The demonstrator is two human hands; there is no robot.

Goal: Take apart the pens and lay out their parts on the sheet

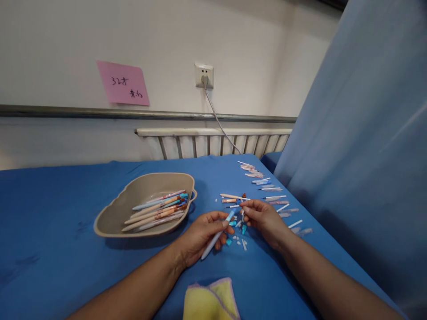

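Over on the left, the desk (50, 231) is spread with a bright blue cloth, bare but for a few faint creases. Next comes a shallow beige tray (115, 213) with a wavy rim, and in it lies a bundle of pens (160, 210), side by side, their tips pointing toward the left front. On the wall behind, a pink note (123, 83) with handwriting is stuck above a grey rail, and further along a white socket (203, 75) has a cable running down behind a radiator (213, 143).

Near the front edge a yellow cloth (211, 301) lies crumpled between the two forearms. The left hand (200, 238) rests on the desk just right of the tray; its fingers are curled around a pale pen barrel (216, 235), thumb pressed on top, the light blue end pointing up toward the other hand. Just beside it, the right hand (263, 218) has thumb and forefinger pinched together on something very small; what it is I cannot tell. Between and beneath the two hands sit scattered small parts (238, 238), turquoise and white bits, loose on the blue cloth.

Beyond the right hand, a row of pen pieces (267, 191) runs along the desk's right edge, from the far corner to near the wrist: barrels, thin refills, clear sleeves, laid apart. Farthest right hangs a blue curtain (360, 133).
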